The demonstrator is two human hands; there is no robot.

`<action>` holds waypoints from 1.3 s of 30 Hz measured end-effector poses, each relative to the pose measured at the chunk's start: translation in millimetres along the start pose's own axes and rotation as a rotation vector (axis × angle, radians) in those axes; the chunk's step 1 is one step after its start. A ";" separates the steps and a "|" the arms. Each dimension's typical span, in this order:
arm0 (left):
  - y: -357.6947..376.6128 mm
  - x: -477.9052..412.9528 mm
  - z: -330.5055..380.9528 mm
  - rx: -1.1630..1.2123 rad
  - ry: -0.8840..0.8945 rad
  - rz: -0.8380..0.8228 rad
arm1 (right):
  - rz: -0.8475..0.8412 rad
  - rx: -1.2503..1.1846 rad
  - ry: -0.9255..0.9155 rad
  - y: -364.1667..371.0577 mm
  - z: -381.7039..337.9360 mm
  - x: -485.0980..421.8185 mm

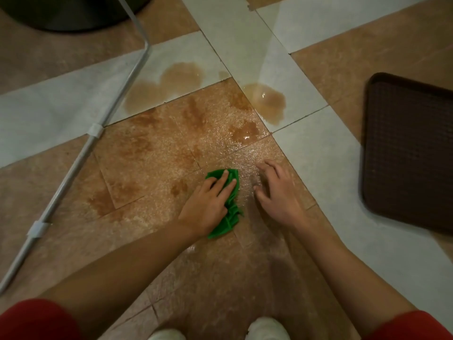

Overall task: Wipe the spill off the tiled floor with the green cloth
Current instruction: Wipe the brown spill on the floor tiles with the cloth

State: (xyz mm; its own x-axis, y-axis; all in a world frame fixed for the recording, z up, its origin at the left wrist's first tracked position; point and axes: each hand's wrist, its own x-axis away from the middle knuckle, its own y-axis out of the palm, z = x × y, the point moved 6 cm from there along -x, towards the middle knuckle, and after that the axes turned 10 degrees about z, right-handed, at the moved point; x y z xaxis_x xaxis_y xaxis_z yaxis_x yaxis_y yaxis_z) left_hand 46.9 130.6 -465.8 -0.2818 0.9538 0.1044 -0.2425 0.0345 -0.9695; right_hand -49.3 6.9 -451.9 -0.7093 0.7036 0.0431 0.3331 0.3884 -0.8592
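A brown liquid spill (181,77) lies in patches over the orange and pale tiles of the floor (318,153), with a wet pool (267,99) to the right and darker stains on the orange tile. The crumpled green cloth (232,212) lies on the orange tile, near the spill's front edge. My left hand (208,202) presses flat on the cloth with straight fingers. Just right of the cloth, my right hand (277,192) rests on the wet floor with spread fingers and holds nothing.
A white metal rod frame (98,128) with plastic clips runs diagonally across the left. A dark brown tray (409,153) lies on the floor at the right. A dark round base (71,11) sits at the top left. My white shoes (267,327) show at the bottom.
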 end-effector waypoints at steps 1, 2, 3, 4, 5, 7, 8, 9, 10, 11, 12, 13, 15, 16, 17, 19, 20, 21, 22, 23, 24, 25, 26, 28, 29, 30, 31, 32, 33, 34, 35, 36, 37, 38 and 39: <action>-1.4 0.1 -5.2 0.001 0.013 0.012 | -0.005 0.003 0.001 0.7 0.2 1.4; -2.9 -3.5 -12.5 -0.018 -0.001 0.015 | -0.010 0.005 0.001 1.0 -0.2 2.5; -4.7 -9.3 -20.5 -0.038 -0.043 0.023 | -0.017 0.007 -0.003 1.1 -1.1 3.4; -7.8 -15.5 -27.2 -0.046 -0.100 0.030 | -0.023 0.009 -0.010 1.2 -2.2 3.6; -10.1 -21.1 -30.0 -0.050 -0.138 0.037 | -0.024 0.009 -0.014 1.2 -3.5 3.4; -8.9 -24.1 -22.4 -0.064 -0.118 0.032 | -0.023 0.006 -0.022 1.0 -7.0 1.2; -6.4 -20.9 -16.9 -0.064 -0.075 0.011 | -0.021 0.002 -0.027 1.8 -9.0 -0.1; -2.4 -15.0 -13.2 -0.049 -0.028 -0.009 | -0.023 0.002 -0.033 2.9 -10.9 -1.0; -0.6 -7.9 -10.6 -0.027 0.018 -0.022 | -0.031 0.005 -0.042 4.2 -12.7 -1.3; 0.3 -0.5 -10.1 0.004 0.062 -0.001 | -0.046 0.014 -0.055 6.8 -14.0 -0.5; 0.8 4.7 -11.4 0.014 0.103 0.031 | -0.064 0.028 -0.071 8.9 -14.6 0.9; 1.5 8.6 -14.4 0.003 0.118 0.042 | -0.085 0.045 -0.086 10.6 -14.8 3.0; 3.0 10.2 -21.7 -0.029 0.115 0.050 | -0.119 0.080 -0.108 12.9 -13.4 7.2; 4.2 9.5 -22.5 -0.026 0.108 0.059 | -0.128 0.091 -0.113 13.2 -12.3 8.7; 3.0 7.5 -20.8 -0.008 0.090 0.063 | -0.129 0.092 -0.111 12.6 -11.5 9.8; 3.2 4.0 -16.0 0.027 0.043 0.061 | -0.121 0.073 -0.093 10.4 -11.0 10.1; 4.5 3.2 -13.5 0.036 0.023 0.054 | -0.116 0.065 -0.086 9.6 -11.2 9.7; 5.0 3.4 -11.2 0.043 0.006 0.037 | -0.111 0.062 -0.084 9.2 -11.6 8.9; 5.3 3.9 -9.3 0.048 -0.002 0.025 | -0.108 0.062 -0.084 9.2 -12.2 8.0; 4.4 5.1 -8.6 0.052 -0.001 0.017 | -0.109 0.063 -0.084 9.5 -13.3 7.5; 5.1 6.2 -9.2 0.054 0.017 0.024 | -0.110 0.061 -0.084 10.0 -13.9 6.8; 6.6 8.7 -10.6 0.055 0.040 0.020 | -0.111 0.058 -0.083 10.3 -14.2 6.8; 8.8 11.8 -13.0 0.057 0.065 0.017 | -0.112 0.054 -0.079 10.6 -13.9 7.4; 9.3 14.4 -17.7 0.070 0.089 0.029 | -0.119 0.048 -0.070 10.8 -11.7 8.6; 7.2 13.1 -18.8 0.086 0.085 0.035 | -0.122 0.052 -0.067 10.5 -10.4 9.2; 5.6 10.2 -19.2 0.101 0.068 0.035 | -0.125 0.057 -0.068 10.4 -9.5 9.7; 3.7 6.4 -19.4 0.112 0.035 0.037 | -0.126 0.060 -0.069 10.3 -9.4 9.9; 1.9 2.1 -19.5 0.114 0.006 0.043 | -0.124 0.059 -0.067 10.2 -9.8 9.6; 0.3 -0.6 -18.5 0.107 -0.016 0.038 | -0.120 0.055 -0.065 9.8 -11.0 8.9; 0.5 -1.0 -16.7 0.095 -0.025 0.025 | -0.119 0.049 -0.066 9.2 -13.0 8.2; 2.7 0.8 -15.3 0.086 -0.023 0.006 | -0.117 0.040 -0.065 8.7 -14.8 7.4; 5.6 4.5 -13.9 0.089 -0.001 -0.004 | -0.115 0.034 -0.064 8.2 -16.5 6.4; 9.3 9.2 -12.6 0.102 0.037 -0.017 | -0.115 0.033 -0.063 7.8 -17.2 5.4; 11.4 14.2 -11.8 0.109 0.088 -0.024 | -0.117 0.035 -0.061 7.8 -17.9 5.0; 13.5 18.8 -12.7 0.103 0.129 -0.027 | -0.120 0.036 -0.060 7.8 -17.6 5.0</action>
State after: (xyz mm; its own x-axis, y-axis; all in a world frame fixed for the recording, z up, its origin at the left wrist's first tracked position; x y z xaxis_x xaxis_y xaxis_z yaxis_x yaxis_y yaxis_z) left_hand 50.1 152.8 -479.8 -0.1539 0.9836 0.0943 -0.3444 0.0360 -0.9381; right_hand -39.4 24.0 -449.4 -0.7789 0.6161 0.1171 0.2218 0.4454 -0.8674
